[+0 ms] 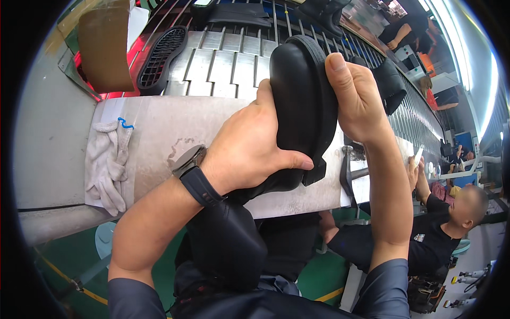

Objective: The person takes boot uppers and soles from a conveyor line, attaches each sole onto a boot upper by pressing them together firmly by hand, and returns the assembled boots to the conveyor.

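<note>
A tall black boot (295,90) is tilted toe-up over the table's edge, its thick ribbed black sole (323,114) facing right. My left hand (249,141) grips the boot around its middle, the thumb lying across near the heel and the fingertips hidden behind the upper. At the toe end, my right hand (358,98) is closed on the sole's edge with the thumb up; its fingers are partly hidden. The boot's shaft (228,239) hangs down in front of my lap. A dark watch sits on my left wrist.
A slatted metal conveyor (223,66) runs beyond the pale table (154,138), carrying a loose black sole (162,58) and other black boots (390,85). White gloves (109,165) lie at left, near a cardboard piece (106,48). A co-worker (441,223) sits at right holding a light-coloured tool.
</note>
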Demonstrator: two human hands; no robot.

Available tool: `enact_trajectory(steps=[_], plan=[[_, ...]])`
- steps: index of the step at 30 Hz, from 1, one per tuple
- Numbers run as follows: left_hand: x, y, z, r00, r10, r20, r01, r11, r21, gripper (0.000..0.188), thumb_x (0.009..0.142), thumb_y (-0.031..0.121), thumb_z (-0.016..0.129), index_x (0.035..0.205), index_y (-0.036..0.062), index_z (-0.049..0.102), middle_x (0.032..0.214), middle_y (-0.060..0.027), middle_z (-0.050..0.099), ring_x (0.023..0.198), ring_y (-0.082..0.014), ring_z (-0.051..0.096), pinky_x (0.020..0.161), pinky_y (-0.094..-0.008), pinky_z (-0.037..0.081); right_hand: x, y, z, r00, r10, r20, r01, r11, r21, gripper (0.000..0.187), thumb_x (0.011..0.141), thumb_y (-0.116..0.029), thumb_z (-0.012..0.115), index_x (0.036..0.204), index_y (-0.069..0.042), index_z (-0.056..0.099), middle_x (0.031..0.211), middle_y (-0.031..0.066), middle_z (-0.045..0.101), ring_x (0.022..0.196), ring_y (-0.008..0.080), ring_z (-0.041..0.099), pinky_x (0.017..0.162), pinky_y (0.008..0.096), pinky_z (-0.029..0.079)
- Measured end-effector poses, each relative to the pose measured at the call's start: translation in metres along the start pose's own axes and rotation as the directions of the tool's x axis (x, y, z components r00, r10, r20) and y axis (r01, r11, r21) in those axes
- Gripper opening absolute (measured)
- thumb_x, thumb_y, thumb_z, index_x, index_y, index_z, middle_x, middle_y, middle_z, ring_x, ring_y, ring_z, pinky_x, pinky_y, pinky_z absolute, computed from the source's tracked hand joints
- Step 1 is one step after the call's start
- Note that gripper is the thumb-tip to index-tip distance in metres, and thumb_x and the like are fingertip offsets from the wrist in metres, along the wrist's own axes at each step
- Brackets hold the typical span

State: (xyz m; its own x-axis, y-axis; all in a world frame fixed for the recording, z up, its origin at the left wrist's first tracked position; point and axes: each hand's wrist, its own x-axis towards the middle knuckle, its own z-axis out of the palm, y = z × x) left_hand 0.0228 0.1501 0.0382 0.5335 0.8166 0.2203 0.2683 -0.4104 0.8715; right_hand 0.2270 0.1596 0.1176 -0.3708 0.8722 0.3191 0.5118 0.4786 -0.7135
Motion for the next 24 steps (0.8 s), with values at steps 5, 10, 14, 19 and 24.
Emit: enact_trajectory(steps=[5, 10, 14, 19, 24], plan=[[0.0, 0.008, -0.001, 0.996, -0.085, 0.028, 0.084, 0.996, 0.014, 0.117, 0.071, 0.031, 0.102, 0.153, -0.009, 0.028, 0.125, -0.0302, 0.069, 0.119, -0.0476, 0.069, 0.102, -0.0474, 0.056, -0.002, -0.006, -0.004, 0.999, 0.024, -0.023, -0.028, 0.985, -0.171, 0.064, 0.117, -0.048, 0.047, 0.082, 0.001, 0.068, 0.065, 0.0063, 0.059, 0.063, 0.0135, 0.052, 0.061, 0.0343, 0.047], [-0.004, 0.008, 0.002, 0.996, -0.09, 0.0, 0.09, 0.996, 0.017, 0.116, 0.07, 0.029, 0.102, 0.153, -0.0078, 0.029, 0.121, -0.0303, 0.071, 0.113, -0.0482, 0.07, 0.097, -0.0496, 0.057, 0.006, -0.037, -0.01, 0.99, -0.139, 0.02, 0.113, 0.709, -0.696, 0.066, 0.115, -0.044, 0.051, 0.069, 0.002, 0.06, 0.056, 0.0177, 0.049, 0.05, 0.0317, 0.046, 0.055, 0.0424, 0.045], [-0.011, 0.013, 0.005, 0.997, -0.074, -0.011, 0.075, 0.997, 0.036, 0.118, 0.069, 0.029, 0.102, 0.154, -0.0066, 0.029, 0.12, -0.0303, 0.071, 0.113, -0.0485, 0.07, 0.097, -0.0499, 0.057, 0.016, -0.046, -0.028, 0.979, 0.174, 0.111, -0.088, 0.84, -0.536, 0.076, 0.115, -0.051, 0.048, 0.062, 0.004, 0.056, 0.051, 0.0143, 0.049, 0.047, 0.0278, 0.044, 0.053, 0.0413, 0.043], [-0.018, 0.024, 0.01, 0.999, -0.021, -0.031, 0.024, 0.996, 0.09, 0.121, 0.067, 0.031, 0.103, 0.155, -0.005, 0.028, 0.12, -0.0308, 0.07, 0.111, -0.0507, 0.069, 0.095, -0.0517, 0.057, 0.005, -0.032, -0.019, 0.993, 0.117, -0.007, -0.117, 0.978, -0.172, 0.079, 0.118, -0.055, 0.038, 0.065, 0.002, 0.054, 0.054, -0.0011, 0.041, 0.055, 0.0085, 0.036, 0.051, 0.0333, 0.035], [-0.019, 0.022, 0.013, 0.998, -0.001, -0.056, 0.009, 0.991, 0.133, 0.122, 0.066, 0.031, 0.103, 0.155, -0.0045, 0.028, 0.123, -0.0307, 0.068, 0.111, -0.0511, 0.069, 0.094, -0.0527, 0.058, 0.002, -0.036, -0.025, 0.995, 0.099, 0.029, -0.091, 0.973, -0.212, 0.077, 0.118, -0.056, 0.038, 0.067, 0.001, 0.053, 0.056, -0.0007, 0.041, 0.056, 0.0083, 0.034, 0.051, 0.0323, 0.034]])
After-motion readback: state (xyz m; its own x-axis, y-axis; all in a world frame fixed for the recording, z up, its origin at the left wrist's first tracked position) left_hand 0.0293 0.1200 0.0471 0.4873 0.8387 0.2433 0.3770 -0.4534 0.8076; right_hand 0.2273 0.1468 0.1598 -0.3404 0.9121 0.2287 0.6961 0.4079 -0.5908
